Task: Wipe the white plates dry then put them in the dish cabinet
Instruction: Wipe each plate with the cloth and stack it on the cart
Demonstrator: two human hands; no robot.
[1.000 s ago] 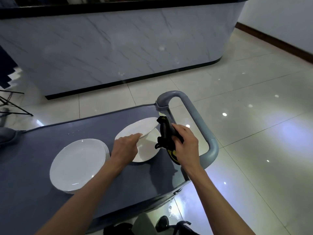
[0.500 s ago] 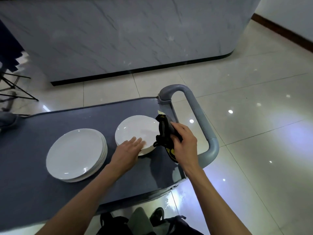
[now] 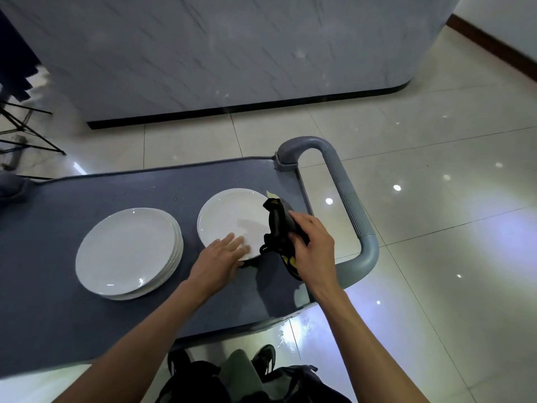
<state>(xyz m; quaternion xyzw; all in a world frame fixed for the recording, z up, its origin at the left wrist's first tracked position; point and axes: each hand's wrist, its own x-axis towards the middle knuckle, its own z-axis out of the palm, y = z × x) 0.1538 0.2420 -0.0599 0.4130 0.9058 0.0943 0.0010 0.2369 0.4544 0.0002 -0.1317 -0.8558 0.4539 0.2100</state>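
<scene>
On the dark blue-grey cart surface (image 3: 87,309) a round white ceramic plate (image 3: 232,216) lay flat, toward 1 o'clock from the person. The left hand (image 3: 220,257) rested on its near rim at 6 o'clock, fingers straight and spread. The right hand (image 3: 312,251) gripped a crumpled black cloth with yellow patches (image 3: 277,228) against the plate's 3 o'clock edge. A stack of round white plates (image 3: 128,254) sat apart at 9 o'clock of that plate. The grey looped cart handle (image 3: 351,205) stood at 3 o'clock.

Bare forearms, no sleeves, dark sandals (image 3: 265,359), dark shorts (image 3: 293,385)
</scene>
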